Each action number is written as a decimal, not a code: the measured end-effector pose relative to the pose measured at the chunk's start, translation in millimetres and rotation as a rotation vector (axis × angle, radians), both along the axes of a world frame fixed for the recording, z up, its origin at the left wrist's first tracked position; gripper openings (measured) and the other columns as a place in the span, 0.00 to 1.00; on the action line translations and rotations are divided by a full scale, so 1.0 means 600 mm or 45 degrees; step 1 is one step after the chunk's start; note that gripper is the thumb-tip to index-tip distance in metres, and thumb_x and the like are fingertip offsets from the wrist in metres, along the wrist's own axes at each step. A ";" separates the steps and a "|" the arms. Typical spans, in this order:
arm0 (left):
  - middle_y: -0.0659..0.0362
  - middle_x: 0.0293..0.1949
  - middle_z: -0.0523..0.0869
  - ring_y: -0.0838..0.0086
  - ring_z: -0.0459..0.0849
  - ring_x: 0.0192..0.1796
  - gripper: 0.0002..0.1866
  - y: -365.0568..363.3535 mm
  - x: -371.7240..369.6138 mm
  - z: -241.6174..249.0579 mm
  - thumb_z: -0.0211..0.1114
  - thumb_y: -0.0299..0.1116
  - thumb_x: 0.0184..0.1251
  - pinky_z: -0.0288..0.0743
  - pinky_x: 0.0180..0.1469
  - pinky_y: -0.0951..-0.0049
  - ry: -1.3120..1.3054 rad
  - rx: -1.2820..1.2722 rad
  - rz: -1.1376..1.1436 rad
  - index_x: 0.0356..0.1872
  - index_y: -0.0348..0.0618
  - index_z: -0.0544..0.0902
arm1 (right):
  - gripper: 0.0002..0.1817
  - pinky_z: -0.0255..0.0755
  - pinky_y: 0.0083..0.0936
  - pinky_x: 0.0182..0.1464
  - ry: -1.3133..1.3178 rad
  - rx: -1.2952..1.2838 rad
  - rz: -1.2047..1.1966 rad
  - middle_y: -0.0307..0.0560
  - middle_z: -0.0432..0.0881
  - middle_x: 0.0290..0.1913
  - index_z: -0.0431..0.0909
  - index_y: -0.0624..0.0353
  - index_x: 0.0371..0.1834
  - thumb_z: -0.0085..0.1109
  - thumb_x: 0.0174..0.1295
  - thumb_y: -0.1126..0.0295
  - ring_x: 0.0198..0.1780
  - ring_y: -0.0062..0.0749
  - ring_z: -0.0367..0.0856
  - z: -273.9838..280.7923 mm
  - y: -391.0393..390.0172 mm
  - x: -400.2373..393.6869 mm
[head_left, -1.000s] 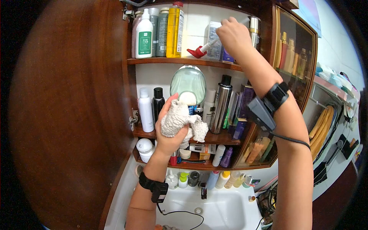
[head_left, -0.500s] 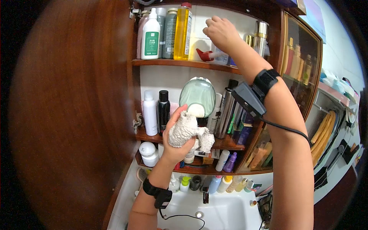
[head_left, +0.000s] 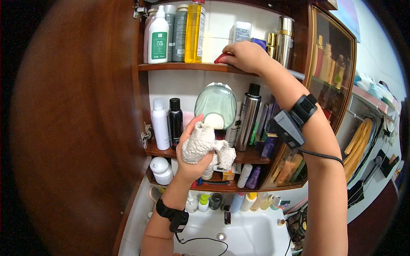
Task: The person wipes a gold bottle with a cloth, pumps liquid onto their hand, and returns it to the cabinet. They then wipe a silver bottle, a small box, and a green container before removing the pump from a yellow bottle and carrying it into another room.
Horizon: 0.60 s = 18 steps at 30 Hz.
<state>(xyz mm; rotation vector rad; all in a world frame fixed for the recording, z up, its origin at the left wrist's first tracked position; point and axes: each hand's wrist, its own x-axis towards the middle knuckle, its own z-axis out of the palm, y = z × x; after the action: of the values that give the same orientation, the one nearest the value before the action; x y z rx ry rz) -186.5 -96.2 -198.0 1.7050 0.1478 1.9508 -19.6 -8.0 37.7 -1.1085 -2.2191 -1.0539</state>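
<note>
Looking from the head camera, the only writing is on the white pump bottle [head_left: 157, 36], which has a green label with white characters too small to read; no brand can be told on the other bottles.

The place is a dark wooden wall cabinet with its door [head_left: 72, 128] swung open on the left. The top shelf [head_left: 179, 67] is polished brown wood, and behind it the back wall is white. Below the cabinet is a white sink [head_left: 252, 237], smooth and glossy. At the right a glass-fronted side part [head_left: 331, 64] shows more bottles.

The right hand [head_left: 245, 55] lies on the top shelf, fingers curled over a red object [head_left: 221, 59], covering most of it, so I cannot tell its shape or whether it is truly gripped. A black strap with a small device is on this wrist.

The left hand [head_left: 192, 160] is clenched around a white cloth [head_left: 203, 145], rough and fluffy, crumpled into a ball, held in front of the middle shelf. Just behind it stands a pale green rounded container [head_left: 215, 102]. Beside that is a tall metal spray can [head_left: 247, 119], shiny, with a black cap. A tall yellow bottle [head_left: 194, 32] stands on the top shelf, near the white one.
</note>
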 end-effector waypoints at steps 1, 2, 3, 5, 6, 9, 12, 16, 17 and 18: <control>0.53 0.56 0.74 0.73 0.73 0.57 0.37 0.001 -0.001 -0.001 0.61 0.22 0.47 0.64 0.62 0.72 0.010 0.008 0.003 0.64 0.31 0.62 | 0.17 0.74 0.39 0.44 0.000 -0.046 0.028 0.53 0.83 0.38 0.81 0.56 0.40 0.58 0.58 0.55 0.42 0.48 0.81 0.001 0.000 0.003; 0.54 0.56 0.74 0.74 0.73 0.57 0.37 0.002 -0.002 -0.003 0.60 0.21 0.46 0.64 0.62 0.73 0.020 0.017 0.007 0.65 0.31 0.62 | 0.17 0.74 0.39 0.44 0.017 -0.082 0.069 0.53 0.83 0.38 0.81 0.56 0.40 0.59 0.57 0.55 0.42 0.48 0.81 0.004 0.001 0.006; 0.54 0.56 0.73 0.75 0.72 0.57 0.38 0.002 -0.003 -0.005 0.59 0.19 0.45 0.63 0.61 0.73 0.030 0.025 0.011 0.65 0.30 0.62 | 0.17 0.74 0.39 0.44 0.034 -0.118 0.110 0.53 0.83 0.38 0.81 0.56 0.41 0.61 0.56 0.55 0.42 0.49 0.81 0.009 0.000 0.009; 0.54 0.57 0.73 0.74 0.72 0.57 0.38 -0.001 -0.002 -0.006 0.59 0.19 0.45 0.63 0.62 0.73 0.039 0.024 0.048 0.65 0.31 0.62 | 0.18 0.74 0.38 0.45 0.097 -0.130 0.176 0.54 0.83 0.38 0.81 0.56 0.41 0.63 0.54 0.55 0.42 0.49 0.81 0.019 -0.001 0.013; 0.54 0.57 0.73 0.74 0.72 0.57 0.38 -0.002 -0.002 -0.007 0.59 0.19 0.45 0.63 0.62 0.73 0.043 0.024 0.067 0.65 0.31 0.62 | 0.19 0.74 0.38 0.45 0.142 -0.105 0.202 0.54 0.83 0.38 0.81 0.56 0.41 0.63 0.53 0.55 0.42 0.49 0.81 0.026 -0.005 0.014; 0.54 0.56 0.73 0.74 0.72 0.57 0.38 -0.003 -0.003 -0.008 0.59 0.19 0.46 0.63 0.62 0.73 0.013 0.001 0.038 0.65 0.31 0.62 | 0.20 0.74 0.35 0.43 0.271 0.125 0.291 0.55 0.83 0.36 0.81 0.57 0.42 0.63 0.55 0.52 0.39 0.46 0.82 0.056 -0.029 0.011; 0.53 0.57 0.73 0.74 0.72 0.57 0.38 -0.006 -0.003 -0.009 0.59 0.19 0.46 0.63 0.62 0.73 0.006 -0.001 0.031 0.65 0.31 0.62 | 0.21 0.73 0.26 0.42 0.578 0.039 0.638 0.47 0.83 0.37 0.80 0.58 0.47 0.60 0.60 0.53 0.38 0.32 0.81 0.088 -0.060 0.006; 0.54 0.57 0.73 0.75 0.72 0.57 0.38 -0.005 0.001 -0.008 0.59 0.18 0.46 0.63 0.61 0.73 -0.005 0.012 0.025 0.65 0.31 0.62 | 0.16 0.71 0.20 0.38 0.895 -0.121 0.794 0.39 0.80 0.37 0.76 0.60 0.50 0.55 0.65 0.61 0.35 0.22 0.77 0.113 -0.071 0.000; 0.54 0.56 0.73 0.75 0.72 0.56 0.38 -0.004 0.003 -0.008 0.59 0.19 0.46 0.64 0.61 0.73 -0.013 0.007 0.015 0.65 0.31 0.62 | 0.14 0.70 0.20 0.36 0.955 -0.195 0.797 0.38 0.79 0.36 0.75 0.61 0.50 0.53 0.66 0.64 0.33 0.22 0.76 0.118 -0.080 -0.005; 0.54 0.56 0.73 0.75 0.72 0.56 0.38 -0.005 0.005 -0.008 0.59 0.19 0.46 0.64 0.61 0.73 -0.022 0.003 0.006 0.65 0.31 0.62 | 0.12 0.70 0.20 0.33 1.014 -0.270 0.799 0.37 0.79 0.34 0.73 0.61 0.49 0.51 0.67 0.68 0.31 0.21 0.75 0.120 -0.087 -0.008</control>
<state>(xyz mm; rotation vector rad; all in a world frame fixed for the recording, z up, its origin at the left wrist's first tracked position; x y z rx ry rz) -183.6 -99.1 -203.0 1.6902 0.1434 1.9688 -24.4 -60.2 109.7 -0.6452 -1.8116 -0.0723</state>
